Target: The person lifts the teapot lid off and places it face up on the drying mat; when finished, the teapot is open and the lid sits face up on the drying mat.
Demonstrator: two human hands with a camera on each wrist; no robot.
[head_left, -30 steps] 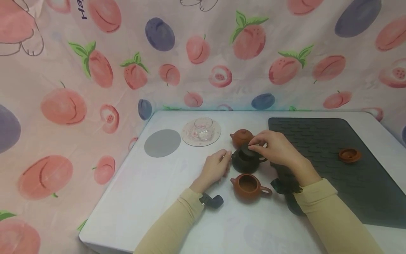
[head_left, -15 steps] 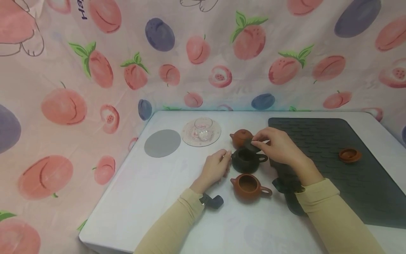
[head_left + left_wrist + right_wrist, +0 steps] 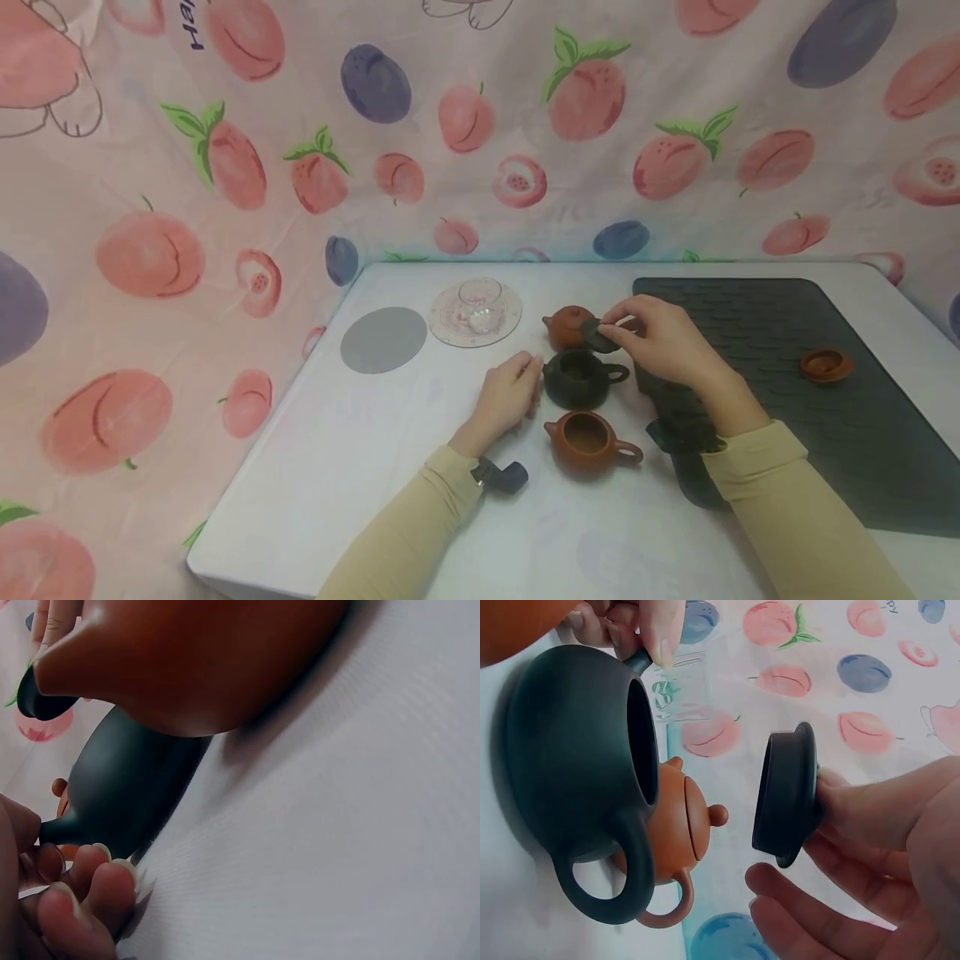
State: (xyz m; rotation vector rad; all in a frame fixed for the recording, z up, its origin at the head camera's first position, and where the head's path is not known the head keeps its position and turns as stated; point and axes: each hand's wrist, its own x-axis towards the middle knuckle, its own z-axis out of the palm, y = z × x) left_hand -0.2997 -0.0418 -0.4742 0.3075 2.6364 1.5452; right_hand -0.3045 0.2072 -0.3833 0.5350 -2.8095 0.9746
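The black teapot (image 3: 576,379) stands on the white table with its round mouth uncovered. Its spout (image 3: 58,831) is pinched between the thumb and fingers of my left hand (image 3: 507,392). Above and behind the pot, my right hand (image 3: 660,337) holds the black teapot lid (image 3: 786,795) by its knob, which the fingers mostly hide. In the right wrist view the lid is tilted on edge, apart from the pot. Nearer to me sits a brown teapot (image 3: 583,450) with no lid on it. Behind the black one is a second brown teapot (image 3: 566,327) with its lid on.
A dark ridged mat (image 3: 750,333) covers the right side, with an upturned brown lid (image 3: 825,365) on it. At the back left, a clear glass (image 3: 481,304) stands on a patterned round coaster (image 3: 442,325). Beside it lies a grey disc (image 3: 384,340). Fruit-printed cloth (image 3: 465,192) hangs behind.
My right hand has raised the black lid off the teapot's mouth and drawn it back, so the opening now shows fully. My left hand stays at the spout.
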